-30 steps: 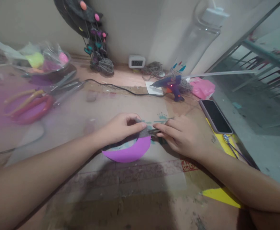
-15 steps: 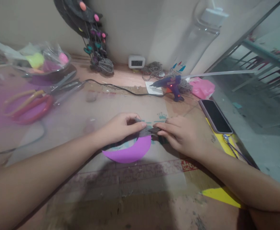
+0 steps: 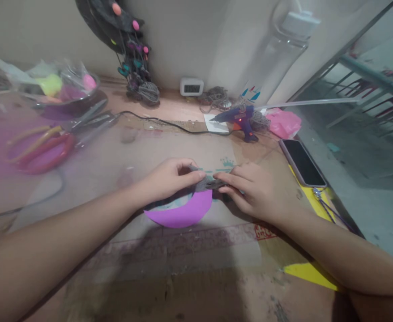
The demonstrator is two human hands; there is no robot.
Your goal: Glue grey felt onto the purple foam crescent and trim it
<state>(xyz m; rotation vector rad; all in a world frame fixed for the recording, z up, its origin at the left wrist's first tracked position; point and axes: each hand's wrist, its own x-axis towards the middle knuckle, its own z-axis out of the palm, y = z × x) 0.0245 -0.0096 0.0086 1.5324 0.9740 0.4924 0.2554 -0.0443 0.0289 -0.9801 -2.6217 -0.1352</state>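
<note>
Both hands low at mid-table (image 3: 190,268). Left hand (image 3: 168,180) pinched tight on grey piece (image 3: 206,183). Right hand (image 3: 254,191) fingertips closed on its other end. Grey piece sat at upper edge of purple foam crescent (image 3: 183,214), touching it. Piece looked light, soft, floppy, so best held by ends. Crescent thin, bendy, easily dented: take by rim, gently. Against half second earlier: right fingertips crept slightly along piece, dark bit under them less exposed; left hand and crescent unmoved. Glue gun (image 3: 241,118) well behind.

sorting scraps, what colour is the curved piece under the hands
The curved piece is purple; the head view shows it best.
</note>
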